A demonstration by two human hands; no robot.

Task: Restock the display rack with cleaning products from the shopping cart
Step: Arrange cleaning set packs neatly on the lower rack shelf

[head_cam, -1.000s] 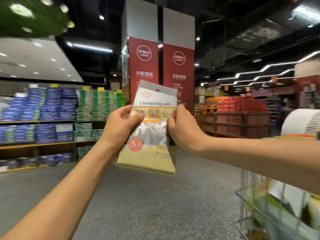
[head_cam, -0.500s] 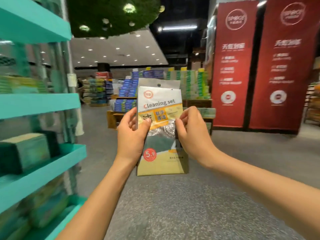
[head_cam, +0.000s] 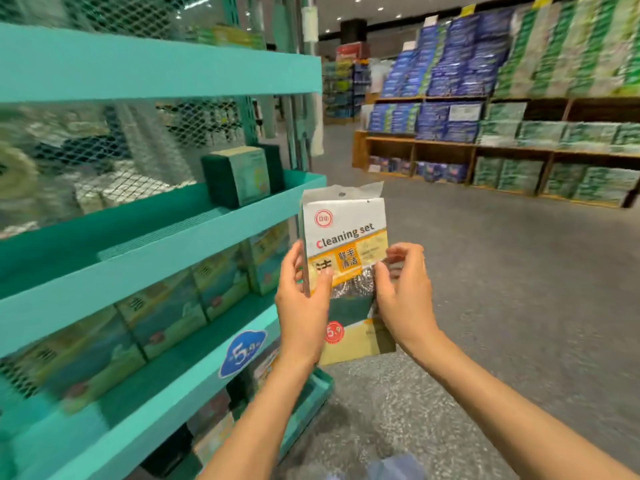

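Head-worn camera looks forward and down, close beside the teal rack (head_cam: 166,69).

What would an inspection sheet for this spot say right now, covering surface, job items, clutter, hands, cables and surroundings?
Surface: teal rack, tiered shelves with mesh back.
Job's things: cleaning set pack held upright in front of the rack's right end, not yet shelved; similar boxes fill the lower shelf; sponge pack stands on the middle shelf.
Clutter: nothing seen.
Grippers: left hand and right hand each pinch a side of the pack.
Cables: nothing seen.
Surroundings: grey floor; wooden shelves of blue and green packs behind; blue price tag on the rack.
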